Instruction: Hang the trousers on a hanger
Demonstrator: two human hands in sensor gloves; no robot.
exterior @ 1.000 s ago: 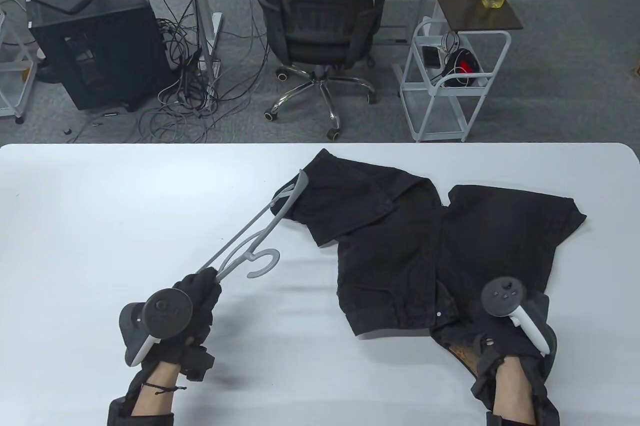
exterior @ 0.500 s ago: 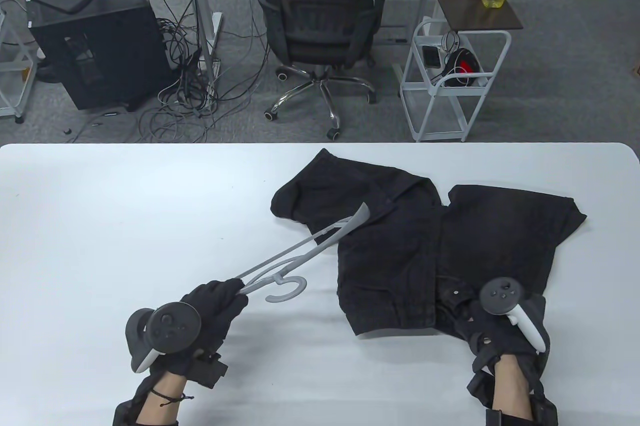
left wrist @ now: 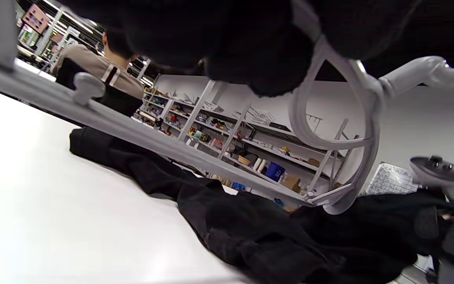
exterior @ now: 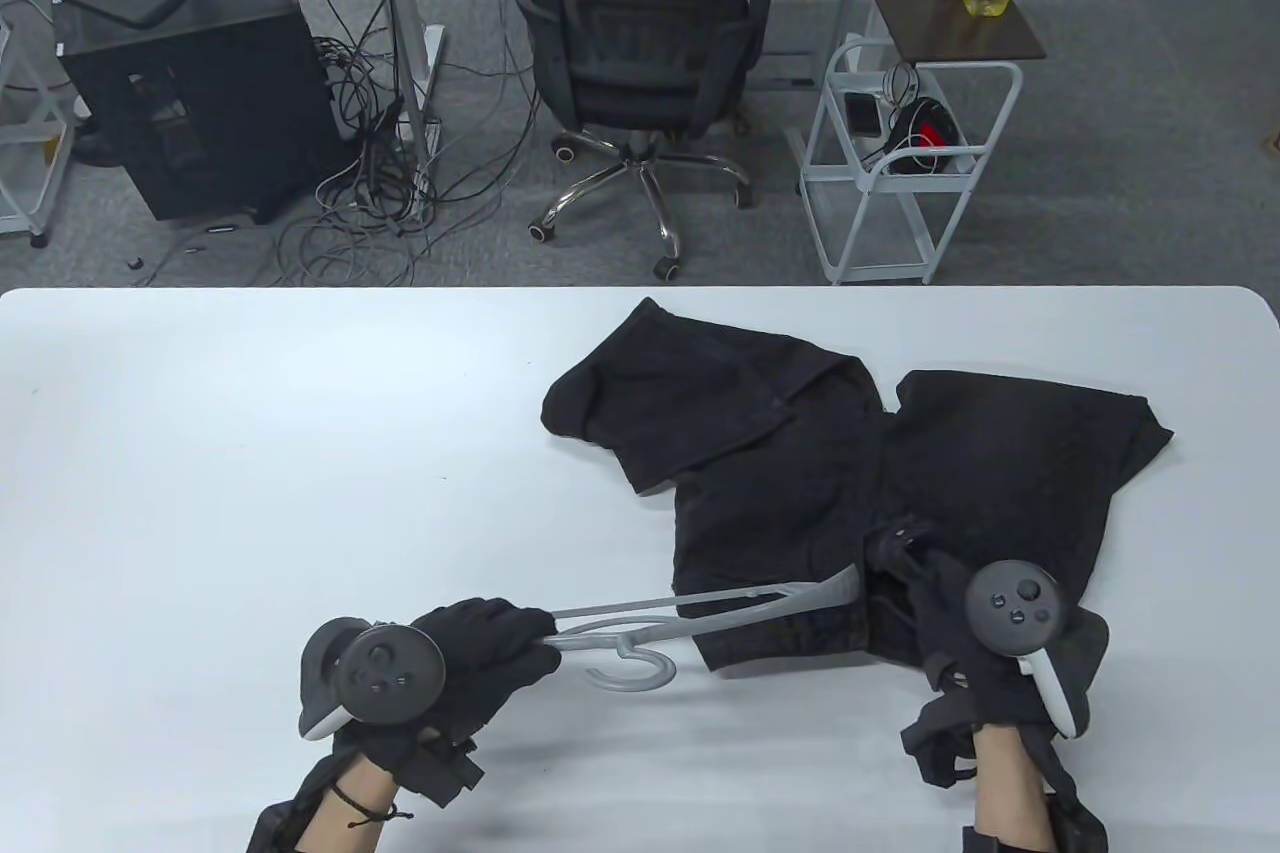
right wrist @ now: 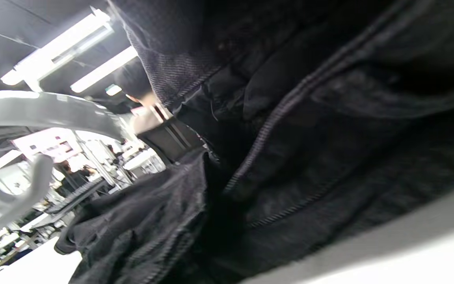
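- Table view: a grey plastic hanger (exterior: 700, 608) is gripped at one end by the left hand (exterior: 480, 658), fingers clamped on it, near the white surface's (exterior: 250, 453) front edge.
- Its far tip is laid over the waistband of the black denim trousers (exterior: 800, 493), spread right of centre.
- The waistband is held by the right hand (exterior: 950, 613); its fingers' state cannot be told.

From my left hand (exterior: 480, 658) the bare worktop (exterior: 250, 453) runs open ahead and outward. Inward, the grey hanger (exterior: 690, 611) bars the way to my right hand (exterior: 940, 613), and ahead of that hand the black trousers (exterior: 800, 473) block low passage.
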